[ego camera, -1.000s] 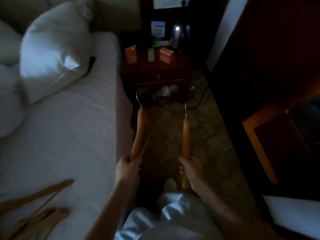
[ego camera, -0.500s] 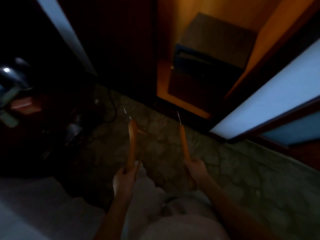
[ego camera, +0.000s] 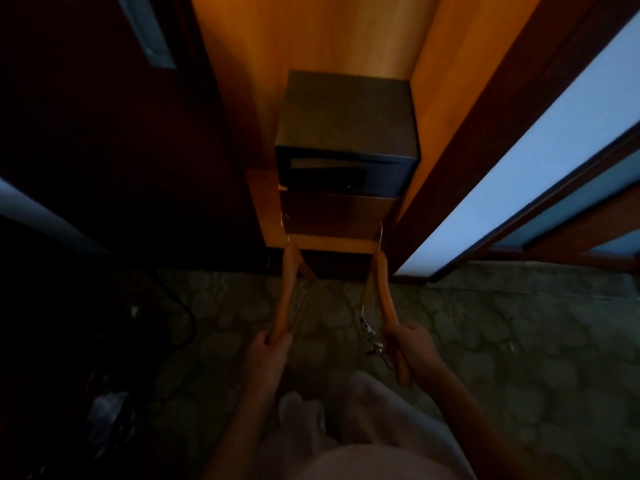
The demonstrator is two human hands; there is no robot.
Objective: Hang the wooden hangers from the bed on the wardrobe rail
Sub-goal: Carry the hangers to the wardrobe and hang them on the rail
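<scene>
I hold one wooden hanger in each hand, metal hooks pointing forward at the open wardrobe (ego camera: 311, 32). My left hand (ego camera: 268, 351) grips the lower end of the left hanger (ego camera: 288, 292). My right hand (ego camera: 412, 344) grips the right hanger (ego camera: 386, 292), which has metal clips (ego camera: 369, 332) dangling under it. The wardrobe rail is out of view above the frame. The bed is not in view.
Inside the wardrobe a dark safe (ego camera: 346, 133) sits on a low wooden shelf (ego camera: 263, 202). A sliding door with pale blue panels (ego camera: 519, 150) stands to the right, a dark door panel (ego camera: 104, 133) to the left. Patterned carpet (ego camera: 519, 341) lies underfoot, with a cable (ego camera: 183, 313) at left.
I have turned from the bed and nightstand to face the wardrobe squarely. Both hands kept their hangers, which now point at the wardrobe opening.
</scene>
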